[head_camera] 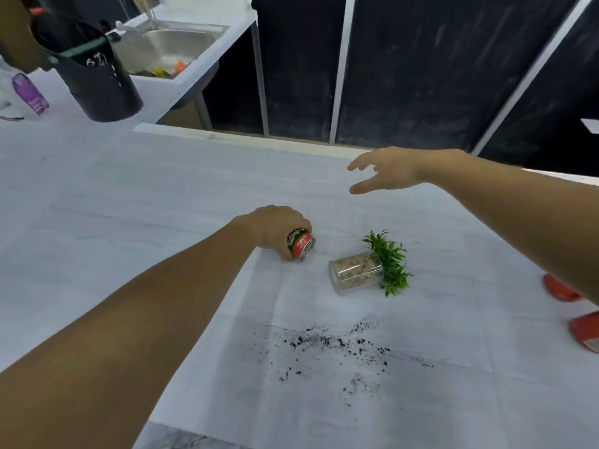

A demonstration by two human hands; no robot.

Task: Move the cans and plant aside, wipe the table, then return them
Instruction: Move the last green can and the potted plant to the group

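Note:
My left hand (278,226) grips a red, white and green can (302,246) that lies on its side on the white table (129,196). To its right a small plant (390,262) in a clear pebble-filled glass (355,273) lies tipped over, leaves pointing right. My right hand (385,171) hovers above the far part of the table with fingers spread and holds nothing. Two more red cans (559,288) (586,330) lie at the right edge, partly hidden by my right forearm. Dark crumbs (334,346) are scattered on the table near me.
A black bin (103,82) stands at the far left beside a purple bottle (30,94). Behind it is a steel sink (175,47) in a white counter. Dark panels with white frames run along the back past the table's far edge.

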